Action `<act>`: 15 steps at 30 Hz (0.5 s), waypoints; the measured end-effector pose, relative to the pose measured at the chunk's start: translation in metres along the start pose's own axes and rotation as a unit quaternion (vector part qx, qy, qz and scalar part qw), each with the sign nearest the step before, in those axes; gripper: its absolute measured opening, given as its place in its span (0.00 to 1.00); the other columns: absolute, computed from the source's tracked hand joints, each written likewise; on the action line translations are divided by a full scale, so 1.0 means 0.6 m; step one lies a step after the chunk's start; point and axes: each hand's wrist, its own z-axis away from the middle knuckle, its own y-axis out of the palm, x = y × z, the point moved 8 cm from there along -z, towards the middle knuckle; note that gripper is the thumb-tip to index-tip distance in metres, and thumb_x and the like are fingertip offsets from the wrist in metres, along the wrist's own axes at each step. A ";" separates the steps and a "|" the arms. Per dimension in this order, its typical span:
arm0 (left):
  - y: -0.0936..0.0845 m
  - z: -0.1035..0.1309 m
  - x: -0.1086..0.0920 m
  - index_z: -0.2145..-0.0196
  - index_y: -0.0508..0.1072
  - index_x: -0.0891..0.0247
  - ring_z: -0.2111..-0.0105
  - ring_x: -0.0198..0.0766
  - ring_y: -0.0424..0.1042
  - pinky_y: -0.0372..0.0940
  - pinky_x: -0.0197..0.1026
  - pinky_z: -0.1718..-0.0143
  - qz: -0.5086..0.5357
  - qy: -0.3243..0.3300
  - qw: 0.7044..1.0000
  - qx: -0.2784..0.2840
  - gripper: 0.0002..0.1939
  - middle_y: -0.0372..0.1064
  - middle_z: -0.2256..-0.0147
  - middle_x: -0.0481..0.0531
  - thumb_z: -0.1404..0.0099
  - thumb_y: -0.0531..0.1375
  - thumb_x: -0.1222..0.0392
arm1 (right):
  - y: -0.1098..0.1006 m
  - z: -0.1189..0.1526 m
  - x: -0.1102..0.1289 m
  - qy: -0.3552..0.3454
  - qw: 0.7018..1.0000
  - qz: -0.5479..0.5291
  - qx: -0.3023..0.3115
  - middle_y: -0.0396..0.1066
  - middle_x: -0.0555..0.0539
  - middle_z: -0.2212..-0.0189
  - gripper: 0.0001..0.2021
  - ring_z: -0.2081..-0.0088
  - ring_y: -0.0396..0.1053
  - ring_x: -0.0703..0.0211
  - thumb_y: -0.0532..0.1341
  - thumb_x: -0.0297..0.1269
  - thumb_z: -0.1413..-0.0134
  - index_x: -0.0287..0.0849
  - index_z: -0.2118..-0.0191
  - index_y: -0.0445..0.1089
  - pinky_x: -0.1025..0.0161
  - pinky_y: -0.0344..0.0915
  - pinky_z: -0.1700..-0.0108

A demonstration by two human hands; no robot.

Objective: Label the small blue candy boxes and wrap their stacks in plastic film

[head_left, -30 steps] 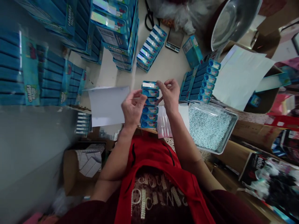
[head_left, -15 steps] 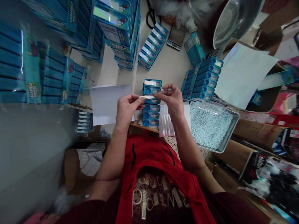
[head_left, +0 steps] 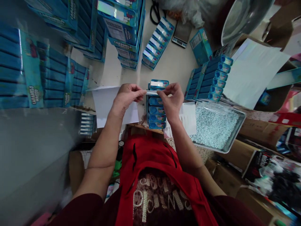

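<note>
Stretched between my two hands is a small white sticker strip (head_left: 151,92). My left hand (head_left: 125,96) pinches its left end between thumb and fingertips. The other end is pinched by my right hand (head_left: 173,99). Below the strip lies a row of small blue candy boxes (head_left: 157,110) printed "Caramelo Macizo". The box at the far end of that row carries a white sticker (head_left: 158,83); the second box is partly hidden behind the strip and my fingers. A sheet of white sticker strips (head_left: 188,116) lies partly under my right forearm.
White paper (head_left: 105,106) lies left of the row. Blue box stacks (head_left: 124,31) and another row with white stickers (head_left: 158,42) stand behind. A scale (head_left: 182,33), black scissors (head_left: 154,12) and a metal tray of pale blue pellets (head_left: 215,125) are around.
The strip has been pulled straight and level, slightly farther from my body over the row. My left hand has turned and risen a little. The view has shifted slightly.
</note>
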 end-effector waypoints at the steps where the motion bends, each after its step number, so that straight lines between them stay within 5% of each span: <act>1: 0.002 -0.003 0.002 0.71 0.78 0.63 0.76 0.39 0.77 0.75 0.41 0.71 0.002 0.002 1.000 0.000 0.17 0.75 0.77 0.52 0.46 0.79 0.51 | 0.003 -0.002 -0.001 -0.002 1.000 0.005 0.004 0.69 0.54 0.66 0.14 0.62 0.73 0.59 0.70 0.40 0.46 0.49 0.61 0.62 0.56 0.71 0.54; 11: 0.024 -0.017 0.023 0.75 0.75 0.62 0.78 0.35 0.73 0.68 0.35 0.76 0.030 -0.025 0.999 0.007 0.18 0.74 0.78 0.51 0.50 0.78 0.50 | -0.009 -0.018 -0.017 -0.004 0.997 0.081 0.005 0.67 0.51 0.61 0.17 0.51 0.69 0.53 0.72 0.38 0.50 0.49 0.59 0.63 0.54 0.69 0.50; 15: 0.037 -0.021 0.060 0.71 0.75 0.62 0.75 0.36 0.75 0.71 0.35 0.72 0.060 -0.053 0.997 0.023 0.22 0.76 0.73 0.51 0.51 0.77 0.44 | 0.002 -0.029 -0.056 0.034 0.998 0.032 0.045 0.60 0.54 0.66 0.22 0.60 0.65 0.58 0.73 0.43 0.51 0.49 0.57 0.61 0.60 0.67 0.58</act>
